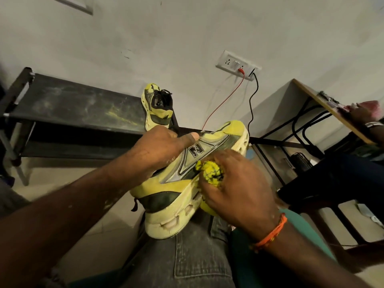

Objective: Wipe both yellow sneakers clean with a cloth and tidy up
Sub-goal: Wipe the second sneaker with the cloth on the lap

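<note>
one yellow suede-and-mesh sneaker (187,173) propped heel-down on the lap, gripped at the collar by left hand (158,146); right hand (234,190) clenched round balled yellow cloth (212,173) at the midsole. best rubbed in short firm strokes. second yellow sneaker (156,107) waiting at the dark bench's (68,104) right end.

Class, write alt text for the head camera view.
A left hand steadies a yellow sneaker on the person's lap while the right hand presses a balled yellow cloth against its side. The second sneaker sits on a dark bench behind.
</note>
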